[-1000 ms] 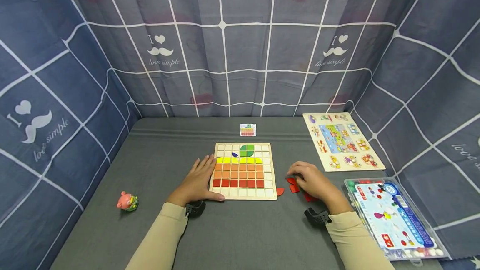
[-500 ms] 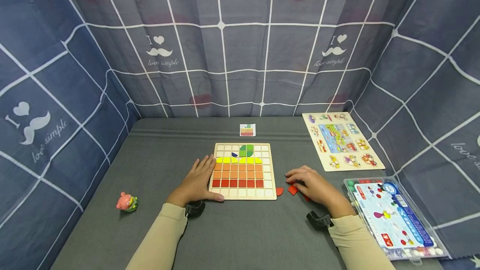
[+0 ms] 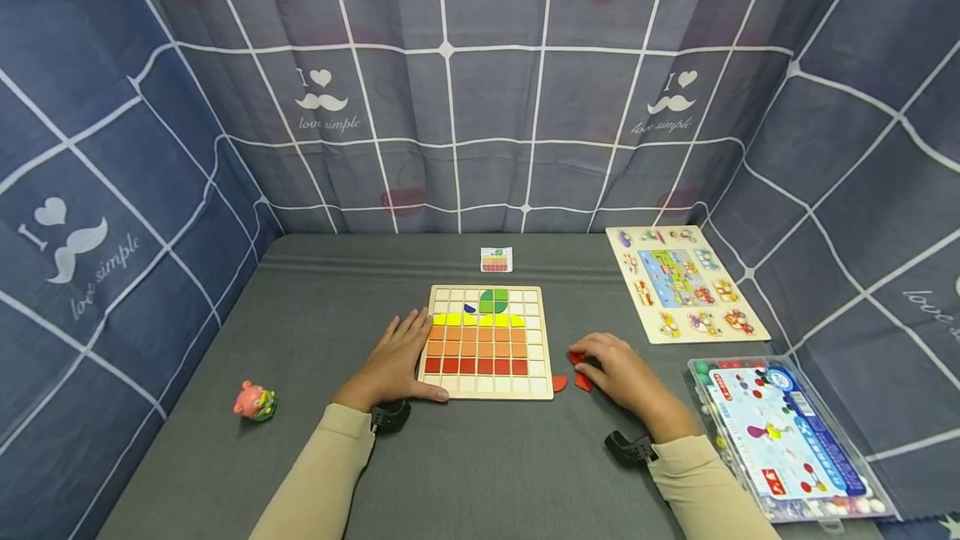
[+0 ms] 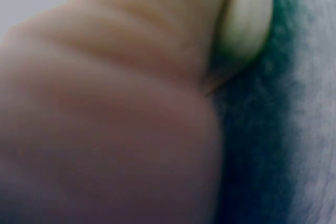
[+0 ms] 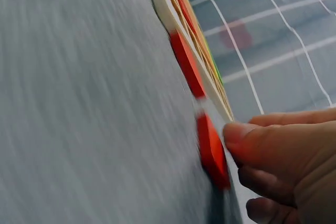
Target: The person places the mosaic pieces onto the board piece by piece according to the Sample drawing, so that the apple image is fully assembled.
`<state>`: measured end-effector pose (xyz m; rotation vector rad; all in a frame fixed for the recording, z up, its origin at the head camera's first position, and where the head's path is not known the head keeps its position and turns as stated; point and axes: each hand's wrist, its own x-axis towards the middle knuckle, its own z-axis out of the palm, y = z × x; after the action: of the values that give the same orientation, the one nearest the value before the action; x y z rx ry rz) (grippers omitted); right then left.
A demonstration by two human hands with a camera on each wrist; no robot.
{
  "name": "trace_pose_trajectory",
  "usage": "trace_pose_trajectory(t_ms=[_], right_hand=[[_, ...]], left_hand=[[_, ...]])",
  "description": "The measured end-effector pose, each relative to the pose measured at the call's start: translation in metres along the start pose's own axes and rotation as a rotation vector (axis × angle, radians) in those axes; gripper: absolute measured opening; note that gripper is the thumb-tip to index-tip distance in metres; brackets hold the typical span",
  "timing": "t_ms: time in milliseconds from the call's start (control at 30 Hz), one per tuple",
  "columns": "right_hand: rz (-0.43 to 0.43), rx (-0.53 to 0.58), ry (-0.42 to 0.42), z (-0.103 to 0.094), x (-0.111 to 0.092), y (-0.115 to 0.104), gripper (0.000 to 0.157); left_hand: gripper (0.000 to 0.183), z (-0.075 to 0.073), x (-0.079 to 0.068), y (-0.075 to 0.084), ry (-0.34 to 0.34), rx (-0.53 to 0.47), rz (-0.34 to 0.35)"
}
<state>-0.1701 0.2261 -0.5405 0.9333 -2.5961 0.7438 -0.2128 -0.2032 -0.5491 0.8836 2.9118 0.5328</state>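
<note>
My left hand (image 3: 393, 361) lies with straight fingers along the left edge of a wooden grid board (image 3: 534, 386), its thumb at the near corner. Red, orange, yellow, green and blue pieces sit in the board's cells. To the board's right, my right hand (image 3: 618, 369) is low over the table, a red piece (image 3: 575, 357) between its fingertips and thumb. Another red piece (image 3: 582, 382) lies just below the thumb. A half-round red piece (image 3: 559, 383) rests against the board's right edge. In the right wrist view, the thumb hides part of the grasp. Skin fills much of the blurred left wrist view.
A small pattern card (image 3: 497, 260) lies behind the board. At the back right is a picture puzzle board (image 3: 637, 319), with a clear plastic case (image 3: 806, 440) of coloured parts nearer. A pink pig figure (image 3: 255, 402) stands at the left. Checked curtains (image 3: 487, 98) surround the table.
The right hand has shifted slightly left and towards the board, its fingers drawing together around a red piece. Red pieces near it have moved. The left hand stays on the board.
</note>
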Motion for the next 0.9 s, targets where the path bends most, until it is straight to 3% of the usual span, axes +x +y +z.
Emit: trace_pose_trajectory(t_ms=[300, 500, 700, 900], right_hand=[[-0.063, 0.104, 0.01, 0.033, 0.032, -0.045, 0.032], [-0.088, 0.151, -0.049, 0.064, 0.059, -0.086, 0.026], [-0.063, 0.108, -0.069, 0.091, 0.083, -0.124, 0.024], [-0.065, 0.074, -0.048, 0.11, 0.097, -0.145, 0.026]], left_hand=[[0.151, 0.0, -0.003, -0.003, -0.008, 0.019, -0.023], [0.151, 0.0, -0.003, -0.003, -0.01, 0.025, -0.021], [0.151, 0.0, -0.003, -0.005, -0.004, 0.012, 0.022], [0.153, -0.002, -0.004, -0.006, -0.007, -0.011, 0.056]])
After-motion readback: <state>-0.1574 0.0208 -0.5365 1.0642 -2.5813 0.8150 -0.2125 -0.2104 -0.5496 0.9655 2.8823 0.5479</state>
